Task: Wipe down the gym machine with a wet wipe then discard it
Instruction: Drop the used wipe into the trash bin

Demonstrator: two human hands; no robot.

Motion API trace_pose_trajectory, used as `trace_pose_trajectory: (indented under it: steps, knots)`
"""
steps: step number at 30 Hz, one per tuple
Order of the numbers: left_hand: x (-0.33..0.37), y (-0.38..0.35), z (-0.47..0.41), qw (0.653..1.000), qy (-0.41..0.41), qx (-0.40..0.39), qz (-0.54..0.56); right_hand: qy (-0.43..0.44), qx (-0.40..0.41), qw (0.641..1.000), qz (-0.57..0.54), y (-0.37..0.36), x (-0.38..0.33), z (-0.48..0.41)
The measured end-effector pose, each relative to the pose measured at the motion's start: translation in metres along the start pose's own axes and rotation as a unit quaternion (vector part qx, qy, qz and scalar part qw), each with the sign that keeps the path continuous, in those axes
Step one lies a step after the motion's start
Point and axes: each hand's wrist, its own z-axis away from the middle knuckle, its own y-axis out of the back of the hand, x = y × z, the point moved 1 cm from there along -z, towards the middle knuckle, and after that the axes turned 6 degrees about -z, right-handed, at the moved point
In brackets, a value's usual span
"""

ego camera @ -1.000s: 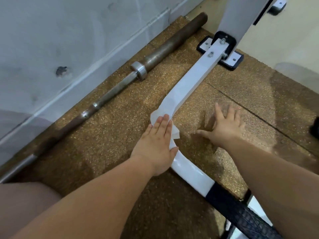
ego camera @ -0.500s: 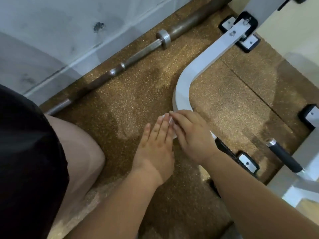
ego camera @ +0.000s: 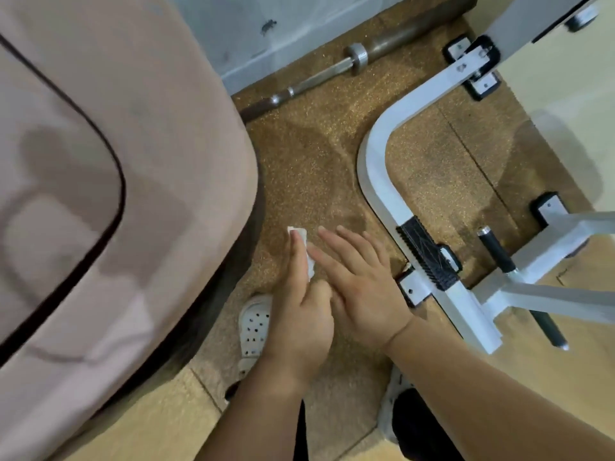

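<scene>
Wipe [ego camera: 298,233] is up in the left hand [ego camera: 299,307], folded small and white. It lies along the inner side of the straight fingers. One corner peeks out past the fingertips, and the rest runs down the finger edge to where the thumb folds in against it. So that's a light pinch: fingers long, thumb closed on the wipe's lower end.

The right hand [ego camera: 364,287] sits just right of the grip, flat and relaxed, fingers straight and a little spread, holding nothing. Its first fingertip meets the wipe's edge (pressing or only brushing, I can't tell).

Both hands hover over the speckled brown mat [ego camera: 309,161], and the wipe is well apart from the machine frame [ego camera: 376,181]. That frame is off to the right of the grip, a white tube. It bends round beyond the right hand's fingertips and runs down past the wrist. A black ribbed pad [ego camera: 427,259] is wrapped on it, just right of the knuckles. Further right again, a black handle [ego camera: 496,251] angles across the frame's cross pieces.

Left of the grip, close in, a big beige cushion [ego camera: 133,161] with dark piping fills that whole side. By the left wrist, a white clog [ego camera: 254,324] with holes stands at the mat's edge. Far beyond the fingertips, a barbell [ego camera: 332,73] lies along the foot of the grey wall [ego camera: 299,18].
</scene>
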Motion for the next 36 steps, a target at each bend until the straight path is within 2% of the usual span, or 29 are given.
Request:
trace_pose_trajectory:
  steps: [2, 4, 11, 17, 20, 22, 24, 26, 29, 36]
  knots:
    - [0.024, 0.0, 0.037, 0.99, 0.04, -0.003, 0.133, -0.008, -0.032, 0.999, -0.021, 0.021, -0.03, 0.008]
    - [0.047, 0.005, 0.072, 0.981, 0.042, 0.012, 0.189, -0.007, -0.045, 0.998, -0.034, 0.045, -0.057, 0.014]
    - [0.133, 0.048, 0.187, 0.983, 0.043, 0.008, 0.181, 0.053, 0.0, 0.995, -0.084, 0.161, -0.163, 0.001]
    - [0.192, 0.095, 0.25, 0.966, 0.033, 0.037, 0.254, 0.099, -0.014, 0.99, -0.096, 0.232, -0.243, -0.041]
    - [0.205, 0.132, 0.262, 0.991, 0.0, 0.009, 0.133, 0.105, -0.051, 0.992, -0.052, 0.249, -0.265, -0.061]
    - [0.202, 0.164, 0.258, 0.998, -0.009, 0.04, -0.043, 0.099, -0.081, 0.991, -0.026, 0.251, -0.277, -0.075]
    - [0.188, 0.198, 0.247, 0.957, -0.029, 0.078, -0.278, 0.087, -0.154, 0.984, 0.004, 0.247, -0.291, -0.087]
    - [0.173, 0.227, 0.234, 0.902, 0.008, 0.068, -0.427, 0.025, -0.259, 0.965, 0.04, 0.237, -0.303, -0.096]
    - [0.162, 0.258, 0.217, 0.861, 0.051, 0.041, -0.504, -0.05, -0.361, 0.927, 0.091, 0.22, -0.312, -0.106]
    - [0.161, 0.295, 0.185, 0.862, 0.07, 0.005, -0.502, -0.113, -0.428, 0.889, 0.118, 0.184, -0.32, -0.146]
